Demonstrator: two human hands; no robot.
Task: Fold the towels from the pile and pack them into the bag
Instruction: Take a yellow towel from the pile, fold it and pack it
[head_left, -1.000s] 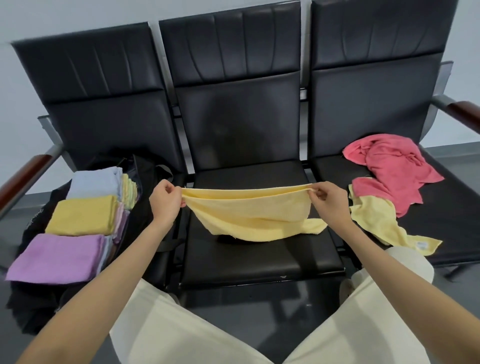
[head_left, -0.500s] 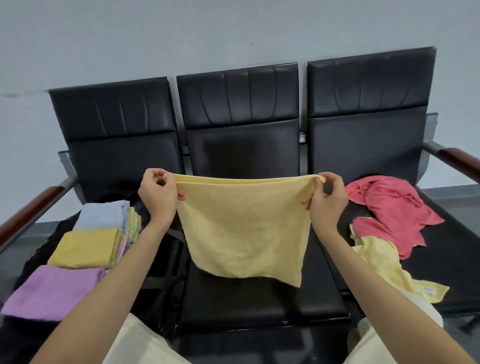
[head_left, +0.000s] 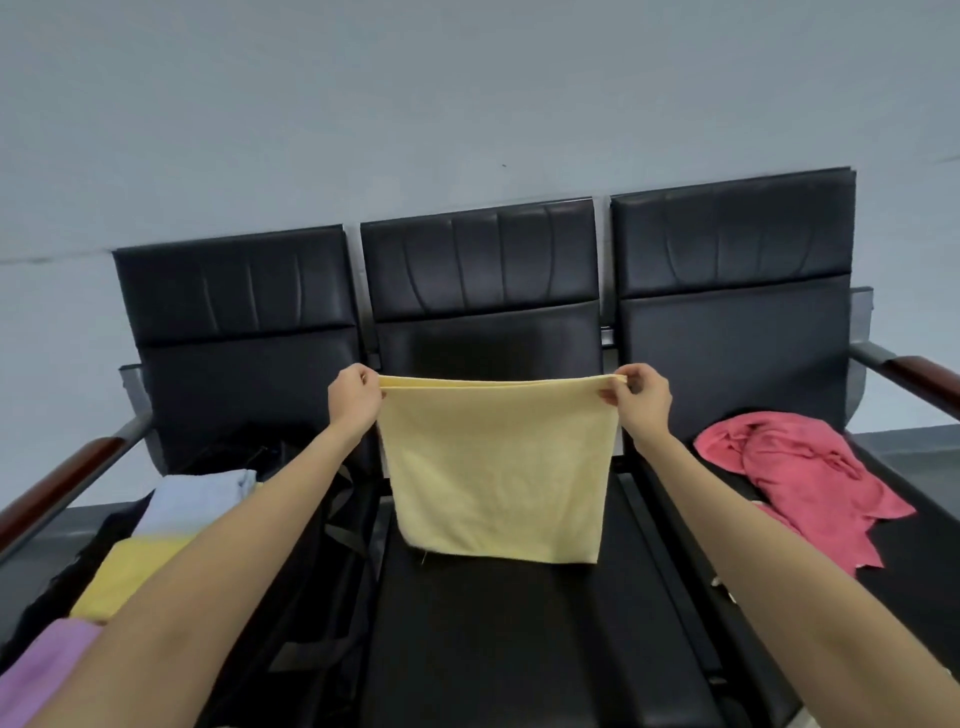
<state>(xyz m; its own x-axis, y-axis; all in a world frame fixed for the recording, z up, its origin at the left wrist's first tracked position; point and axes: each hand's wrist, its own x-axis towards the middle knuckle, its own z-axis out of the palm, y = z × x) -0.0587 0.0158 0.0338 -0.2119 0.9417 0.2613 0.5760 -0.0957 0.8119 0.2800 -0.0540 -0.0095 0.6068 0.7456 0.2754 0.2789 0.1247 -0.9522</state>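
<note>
A pale yellow towel hangs doubled over the middle seat, its two top edges lying together. My left hand pinches the top left corner and my right hand pinches the top right corner. The towel's lower edge hangs just above the seat cushion. A black bag lies open on the left seat with folded towels in it: a light blue one, a yellow one and a purple one. A crumpled pink towel lies on the right seat.
A row of three black padded seats stands against a grey wall. Wooden-topped armrests stick out at both ends. My forearms cross the lower corners and hide part of the bag and the right seat's front.
Both hands lifted the yellow towel from the seat and held it up flat, stretched between them, its top edges now doubled. My head tilted up, so more wall shows.
</note>
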